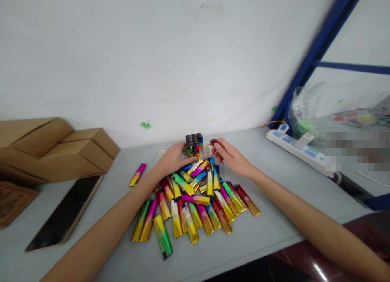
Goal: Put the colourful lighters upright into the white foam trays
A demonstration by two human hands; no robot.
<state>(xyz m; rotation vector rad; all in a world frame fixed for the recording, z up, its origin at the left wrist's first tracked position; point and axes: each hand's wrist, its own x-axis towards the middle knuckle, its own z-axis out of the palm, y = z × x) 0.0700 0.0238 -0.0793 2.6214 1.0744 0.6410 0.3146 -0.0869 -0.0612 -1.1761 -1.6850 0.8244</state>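
A heap of shiny multicoloured lighters point(195, 204) lies on the grey table point(274, 217) in front of me. Behind it sits a white slotted tray point(207, 148) with several lighters point(194, 144) standing upright in it. My left hand point(172, 160) rests palm down at the tray's front left edge, over the top of the heap; I cannot see anything held in it. My right hand point(230, 155) pinches one lighter point(214, 142) by its end, just above the tray's right side. One pink and gold lighter point(137, 174) lies apart to the left.
Brown cardboard boxes point(55, 146) stand at the left, with a dark flat panel point(68, 211) in front of them. A white power strip point(300, 151) lies at the right, near a blue metal frame point(317, 50) and a crumpled plastic bag point(304, 109). A white wall is behind the table.
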